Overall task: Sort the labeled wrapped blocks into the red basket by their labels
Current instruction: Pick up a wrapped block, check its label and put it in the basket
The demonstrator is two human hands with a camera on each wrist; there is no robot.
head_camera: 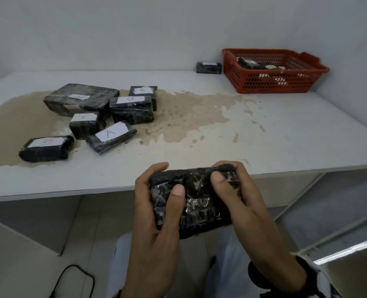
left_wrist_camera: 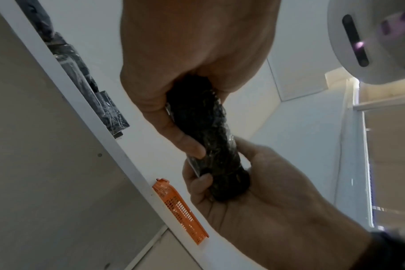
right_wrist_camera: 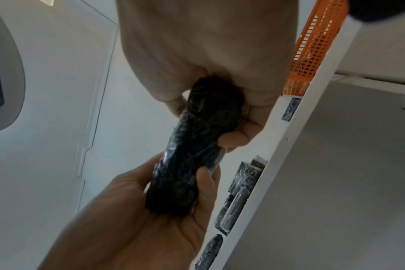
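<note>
Head view, both hands (head_camera: 156, 211) gripping wrapped block (head_camera: 194, 201), labeled blocks (head_camera: 88, 117) left, red basket (head_camera: 273, 82) far right

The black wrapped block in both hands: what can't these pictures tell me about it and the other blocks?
- Black wrapped block, head view: no label shows on the upward face; left hand and right hand cover its ends.
- Red plastic basket: labels inside too small to read.
- Wrist views: table blocks seen edge-on, labels hidden.
</note>
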